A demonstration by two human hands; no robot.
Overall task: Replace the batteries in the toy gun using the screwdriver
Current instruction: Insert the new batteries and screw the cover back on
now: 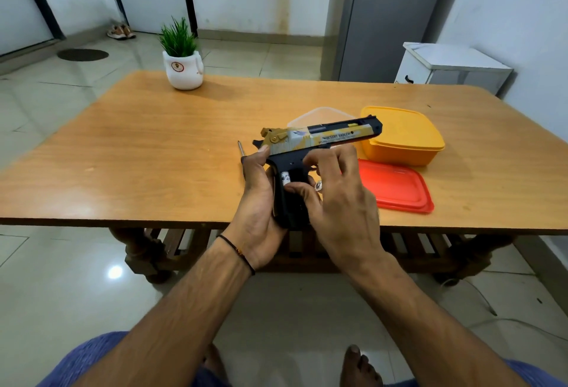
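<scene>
The toy gun [319, 137], black with a gold and grey slide, is held above the table's near edge, barrel pointing right. My left hand [256, 211] grips its black handle from the left and below. A white battery [285, 177] shows in the open side of the handle. My right hand [335, 193] lies over the handle from the right, thumb pressing on the battery and fingers curled by the trigger guard. The screwdriver [240, 150] lies on the table behind my left hand, mostly hidden, only its metal shaft showing.
On the wooden table [138, 156] stand a yellow lidded box [402, 137], a red lid [396, 187] in front of it and a clear container [319, 114] behind the gun. A white potted plant [183, 64] stands at the back left.
</scene>
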